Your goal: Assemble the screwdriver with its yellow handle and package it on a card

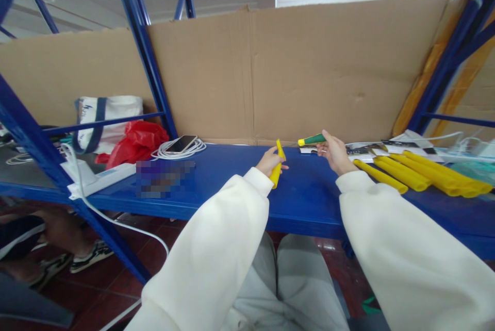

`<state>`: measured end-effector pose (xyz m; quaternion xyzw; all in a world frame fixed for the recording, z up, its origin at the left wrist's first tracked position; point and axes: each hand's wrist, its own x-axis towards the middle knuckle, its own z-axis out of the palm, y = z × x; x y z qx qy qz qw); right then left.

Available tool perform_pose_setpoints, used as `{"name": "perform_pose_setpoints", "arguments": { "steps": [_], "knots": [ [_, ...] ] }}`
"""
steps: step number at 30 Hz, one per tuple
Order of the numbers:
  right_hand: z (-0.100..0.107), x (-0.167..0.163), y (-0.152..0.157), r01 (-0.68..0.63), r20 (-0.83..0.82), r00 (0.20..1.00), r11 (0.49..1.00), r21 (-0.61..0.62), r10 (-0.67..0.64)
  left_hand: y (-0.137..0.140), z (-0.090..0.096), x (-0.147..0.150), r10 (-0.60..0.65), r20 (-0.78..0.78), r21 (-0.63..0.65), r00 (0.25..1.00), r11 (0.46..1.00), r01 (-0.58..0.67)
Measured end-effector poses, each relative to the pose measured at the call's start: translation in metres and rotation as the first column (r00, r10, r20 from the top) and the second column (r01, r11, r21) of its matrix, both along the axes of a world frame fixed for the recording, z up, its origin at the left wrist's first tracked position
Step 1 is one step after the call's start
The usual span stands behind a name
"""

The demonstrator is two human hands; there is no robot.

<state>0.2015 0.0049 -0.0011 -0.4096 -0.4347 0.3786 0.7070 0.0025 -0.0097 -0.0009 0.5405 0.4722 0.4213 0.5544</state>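
Observation:
My left hand (270, 162) is closed around a narrow yellow rolled piece (277, 174), which stands tilted and sticks out above and below the fingers. Further right, my right hand (335, 153) grips one end of a green stick-shaped tool with a yellow tip (312, 139). The tool points left, towards the yellow piece, and a gap separates the two. Its exact kind is too small to tell. To the right of my right hand, several yellow rolled pieces (421, 174) lie side by side on the blue shelf (232, 176).
A phone (181, 144) rests on a coiled white cable (166, 150). A red plastic bag (135, 140), a white tote bag (119, 106) and a white power strip (108, 179) are at left. Cardboard (309, 73) walls the back. A person's legs (58, 233) show below left.

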Motion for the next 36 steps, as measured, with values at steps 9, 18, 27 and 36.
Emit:
{"name": "perform_pose_setpoints", "arguments": {
  "steps": [9,18,27,36],
  "knots": [
    [-0.0033,0.0023,0.0043,-0.033,-0.001,0.999,0.998,0.062,0.034,0.0038,-0.0027,-0.0010,-0.006,-0.008,0.006,1.000,1.000,0.006],
    [-0.0004,0.0030,0.0045,-0.140,-0.031,0.989,0.986,0.086,0.143,0.0075,-0.0049,-0.0007,0.036,0.009,0.008,0.999,0.999,-0.036],
    [-0.0009,0.0018,0.0053,-0.038,-0.050,0.998,0.993,0.112,0.044,0.0058,-0.0039,-0.0001,0.009,0.011,0.010,1.000,1.000,-0.009],
    [-0.0037,0.0061,0.0072,-0.060,-0.011,0.998,0.993,0.104,0.062,0.0053,-0.0037,-0.0007,0.034,-0.006,0.012,0.999,0.999,-0.034]
  ]
}}
